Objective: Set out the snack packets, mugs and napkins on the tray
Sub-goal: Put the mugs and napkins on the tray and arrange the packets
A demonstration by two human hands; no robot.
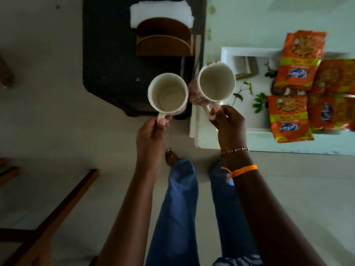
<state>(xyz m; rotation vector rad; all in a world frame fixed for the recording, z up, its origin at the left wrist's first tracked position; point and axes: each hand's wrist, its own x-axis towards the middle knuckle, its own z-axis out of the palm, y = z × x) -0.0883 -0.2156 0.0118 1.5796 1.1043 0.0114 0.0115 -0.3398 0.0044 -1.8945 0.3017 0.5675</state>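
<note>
Pale floor (48, 112); dark stand (115, 64) beside white table (249, 20). Tray (228, 54) bears four snack packets (299, 60), rightmost cut off. Left hand (151, 131) and right hand (228, 123) each pinch a mug's handle: left mug (168, 94), right mug (216, 83). Napkins (161, 12) blurred.

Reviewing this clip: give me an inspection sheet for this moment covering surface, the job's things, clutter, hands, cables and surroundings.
Surface: pale table at right; dark stand at left.
Job's things: white tray with a leaf print lies on the table; four orange snack packets rest on its right part, overlapping. White napkins sit in a wooden holder on the dark stand. Two empty mugs are held in the air: left mug, right mug.
Clutter: nothing seen.
Hands: left hand grips the left mug's handle; right hand grips the right mug's handle, near the tray's left edge.
Cables: nothing seen.
Surroundings: pale floor, wooden furniture at lower left, the person's legs in blue trousers.
</note>
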